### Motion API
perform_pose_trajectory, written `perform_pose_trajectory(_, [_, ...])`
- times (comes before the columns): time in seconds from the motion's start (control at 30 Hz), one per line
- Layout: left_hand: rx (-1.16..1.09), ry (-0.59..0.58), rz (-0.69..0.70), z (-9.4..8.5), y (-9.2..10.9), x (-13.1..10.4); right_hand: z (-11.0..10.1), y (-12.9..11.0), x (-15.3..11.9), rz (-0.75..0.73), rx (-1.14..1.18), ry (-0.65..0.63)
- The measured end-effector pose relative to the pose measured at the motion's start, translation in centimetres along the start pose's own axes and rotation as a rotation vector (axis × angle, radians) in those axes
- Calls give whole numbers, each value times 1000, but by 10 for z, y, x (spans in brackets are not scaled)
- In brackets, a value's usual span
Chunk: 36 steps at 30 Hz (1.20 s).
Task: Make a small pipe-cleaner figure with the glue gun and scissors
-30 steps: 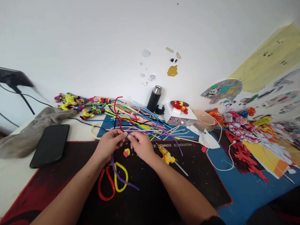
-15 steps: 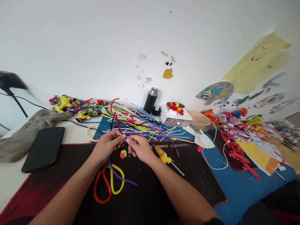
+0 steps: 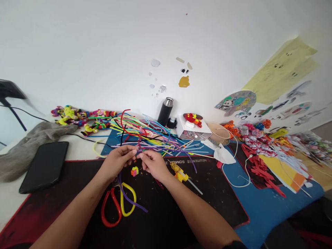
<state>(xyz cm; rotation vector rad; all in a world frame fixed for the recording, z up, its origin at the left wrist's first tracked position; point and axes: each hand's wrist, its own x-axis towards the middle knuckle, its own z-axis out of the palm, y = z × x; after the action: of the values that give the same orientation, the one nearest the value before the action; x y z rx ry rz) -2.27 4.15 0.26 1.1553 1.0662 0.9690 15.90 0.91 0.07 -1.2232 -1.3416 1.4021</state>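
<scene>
Pinched between the fingertips of my left hand [image 3: 119, 160] and my right hand [image 3: 153, 164] is a purple pipe cleaner; the fingers hide the exact grip. Its long purple tail [image 3: 132, 201] hangs below my left hand across the scissors. A short dark reddish-purple strand [image 3: 139, 142] stands up between the two hands. On the mat below lie scissors with one red handle [image 3: 111, 224] and one yellow handle [image 3: 122, 211], their blades mostly hidden by my left hand. A small yellow, orange and pink pipe-cleaner piece [image 3: 134, 171] rests between my wrists.
Behind my hands spreads a pile of coloured pipe cleaners [image 3: 153, 133]. A yellow glue gun [image 3: 181, 175] lies beside my right forearm, a phone [image 3: 44, 166] to the left. Farther back stand a black flask [image 3: 165, 112] and a white box [image 3: 193, 129].
Both hands stay together and have barely moved. The reddish strand above the fingertips now stands more upright and farther right. The whole view has shifted slightly.
</scene>
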Motion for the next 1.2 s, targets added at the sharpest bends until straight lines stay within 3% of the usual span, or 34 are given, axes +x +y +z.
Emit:
perform_pose_trajectory(0.2, [-138, 50, 7, -1, 3, 0, -8, -1, -3, -3, 110, 33])
perform_pose_trajectory(0.4, [-374, 62, -60, 2, 10, -5, 2, 3, -11, 7, 169, -11])
perform_pose_trajectory(0.73, [-174, 254, 88, 4, 3, -3, 32, 0, -21, 103, 181, -270])
perform_pose_trajectory(0.9, [-75, 261, 172, 8, 6, -8, 40, -6, -16, 95, 247, -230])
perform_pose_trajectory(1.2, [-213, 314, 156, 1, 3, -4, 41, -11, -10, 84, 213, -88])
